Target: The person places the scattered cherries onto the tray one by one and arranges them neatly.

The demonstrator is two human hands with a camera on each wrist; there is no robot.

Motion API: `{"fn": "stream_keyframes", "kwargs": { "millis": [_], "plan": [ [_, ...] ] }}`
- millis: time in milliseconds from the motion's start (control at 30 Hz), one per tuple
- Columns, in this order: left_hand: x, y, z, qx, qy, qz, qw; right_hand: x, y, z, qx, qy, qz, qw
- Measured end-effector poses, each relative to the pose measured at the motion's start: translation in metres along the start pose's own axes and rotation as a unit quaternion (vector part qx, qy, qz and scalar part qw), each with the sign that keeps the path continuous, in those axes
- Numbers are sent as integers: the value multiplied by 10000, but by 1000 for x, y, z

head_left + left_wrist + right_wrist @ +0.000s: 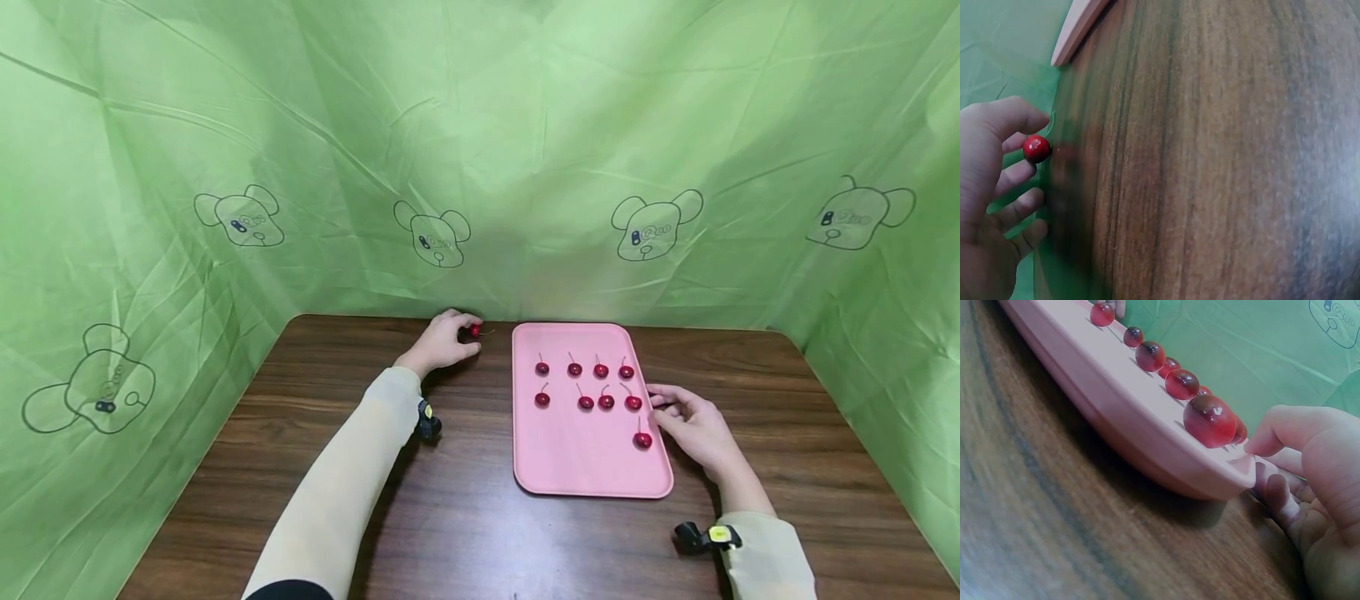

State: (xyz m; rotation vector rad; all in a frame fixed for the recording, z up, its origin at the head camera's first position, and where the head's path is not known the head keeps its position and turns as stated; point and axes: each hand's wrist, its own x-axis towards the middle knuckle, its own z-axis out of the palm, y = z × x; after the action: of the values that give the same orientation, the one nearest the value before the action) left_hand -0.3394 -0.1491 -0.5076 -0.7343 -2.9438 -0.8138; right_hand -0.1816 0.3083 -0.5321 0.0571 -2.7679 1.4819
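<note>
At the table's far edge, my left hand [442,342] reaches round a red cherry [475,331] with a thin stem. The fingers are beside the cherry, while the thumb stands apart from it, with a visible gap in the left wrist view. To the right lies a pink rectangular tray [570,458] bearing several stemmed cherries, two rows at the back and a single cherry [642,440] nearer the front right. My right hand [693,425] grips the tray's right edge, thumb at the rim and other fingers low against the outside, as the right wrist view shows.
The dark wooden table [480,533] has a green cloth [525,167] with bear-head outlines hanging behind it and at both sides. The cloth meets the table's far edge close to my left hand.
</note>
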Motion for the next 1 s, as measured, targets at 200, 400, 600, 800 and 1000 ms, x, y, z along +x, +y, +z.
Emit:
{"fn": "stream_keyframes", "kwargs": {
  "millis": [200,400,600,800,1000],
  "plan": [
    [8,-23,13,-336,313,364,9983,-1,0,0,47,-13,0,10000],
    [8,-12,10,-365,222,319,9986,-1,-1,0,16,5,-13,10000],
    [4,-2,7,-178,91,111,9997,0,-1,0,-3,0,-18,10000],
    [2,-3,10,-194,160,254,9994,0,0,1,95,22,-99,9999],
    [0,6,7,-184,24,-20,9998,0,1,1,159,49,-184,9997]
  ]
}}
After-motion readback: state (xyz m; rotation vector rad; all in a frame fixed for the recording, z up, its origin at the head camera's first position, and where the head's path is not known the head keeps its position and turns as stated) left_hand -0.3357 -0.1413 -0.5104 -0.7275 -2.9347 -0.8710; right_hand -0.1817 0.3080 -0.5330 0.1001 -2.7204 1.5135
